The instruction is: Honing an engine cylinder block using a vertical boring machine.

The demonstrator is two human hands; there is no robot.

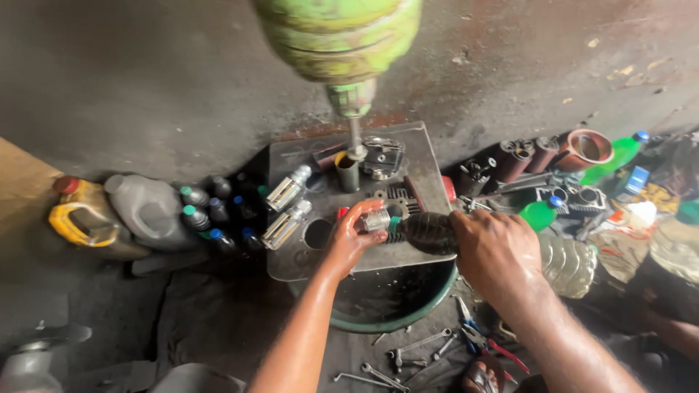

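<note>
My right hand [495, 251] grips a dark plastic bottle [428, 231] lying sideways, its green neck pointing left. My left hand [354, 234] holds a small shiny metal cylinder [377, 219] against the bottle's mouth. Both hands are over a grey metal plate [419, 156] with round holes, which rests on a green-rimmed basin [393, 320]. Above hangs the green head of a drill press [338, 36], its spindle [354, 135] coming down over a small metal cup [348, 172].
Two ribbed shiny cylinders [285, 207] lie on the plate's left. Jugs [116, 211] and small dark bottles [211, 211] stand left. Engine parts, rusty sleeves [524, 156] and green bottles [615, 156] crowd the right. Wrenches [408, 356] and pliers [484, 342] lie on the floor below.
</note>
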